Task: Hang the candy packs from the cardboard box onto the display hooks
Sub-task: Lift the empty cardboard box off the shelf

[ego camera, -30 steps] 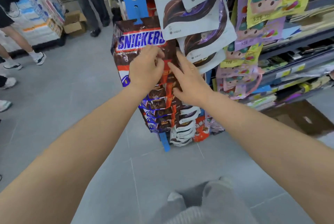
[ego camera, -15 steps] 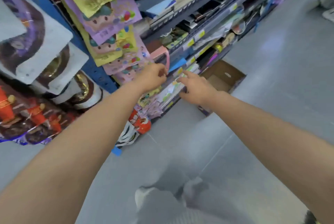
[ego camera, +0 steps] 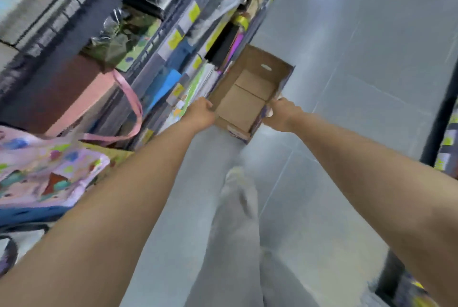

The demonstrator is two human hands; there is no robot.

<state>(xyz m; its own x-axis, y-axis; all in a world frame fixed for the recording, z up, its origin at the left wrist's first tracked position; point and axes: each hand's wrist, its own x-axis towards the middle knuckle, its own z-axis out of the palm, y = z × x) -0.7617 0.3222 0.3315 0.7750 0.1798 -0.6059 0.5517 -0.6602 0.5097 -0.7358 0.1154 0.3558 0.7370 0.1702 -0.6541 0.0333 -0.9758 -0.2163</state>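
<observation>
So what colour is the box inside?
Plain brown; the cardboard box shows best in the head view.

Floor (ego camera: pixel 347 88): grey tiles, thin pale joints. Cardboard box (ego camera: pixel 250 98): open top, brown bottom flaps showing; resting on the floor or lifted, cannot tell. Left of box: stocked shelving (ego camera: pixel 173 41), close alongside. Right of box: dark upright post (ego camera: pixel 443 113), well apart

Both my hands are off the hanging candy packs now. My left hand (ego camera: pixel 200 115) grips the cardboard box (ego camera: pixel 272 58) at its left rim, my right hand (ego camera: pixel 281 114) its right wall. Half a second ago both were only reaching.
</observation>
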